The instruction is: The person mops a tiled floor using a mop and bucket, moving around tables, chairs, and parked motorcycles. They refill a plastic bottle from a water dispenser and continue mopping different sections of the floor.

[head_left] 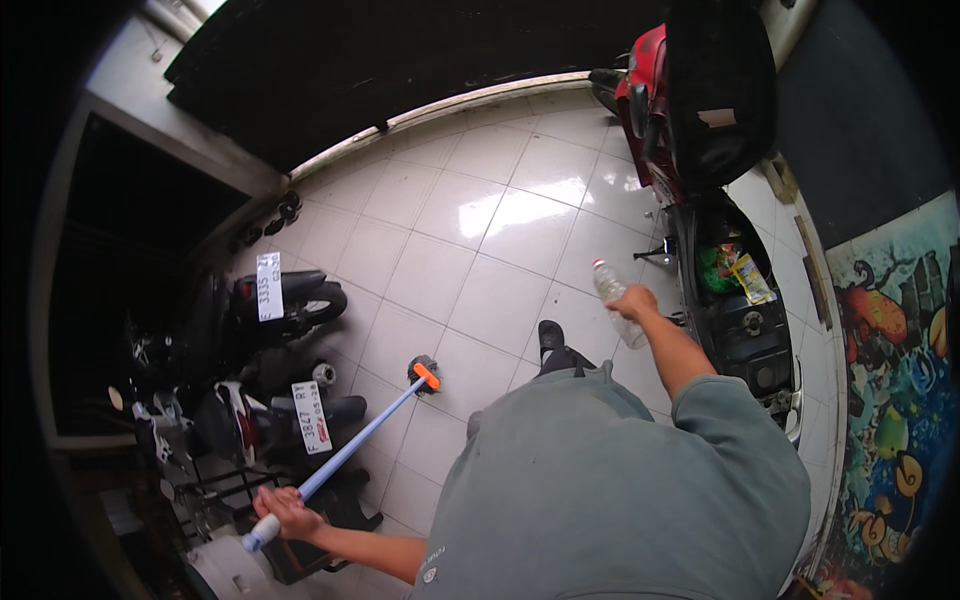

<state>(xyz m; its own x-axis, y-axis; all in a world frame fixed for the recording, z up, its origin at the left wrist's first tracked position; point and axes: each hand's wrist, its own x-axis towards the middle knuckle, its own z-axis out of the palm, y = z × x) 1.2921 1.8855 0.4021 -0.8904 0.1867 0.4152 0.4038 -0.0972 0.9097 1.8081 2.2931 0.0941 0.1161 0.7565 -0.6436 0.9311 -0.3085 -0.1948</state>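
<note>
My left hand is closed round the upper end of a light blue mop handle. The handle slants away to an orange joint and a dark grey, shaggy mop head that rests on the tiles. A clear plastic bottle with a red cap is gripped in my right hand, its cap end pointing away from me. Whether the bottle holds any liquid I cannot tell.
Parked motorbikes stand at the left. On the right is a red and black scooter with its seat raised and items in its storage well. White tiles reach to a dark gate. Footwear lies by the left wall.
</note>
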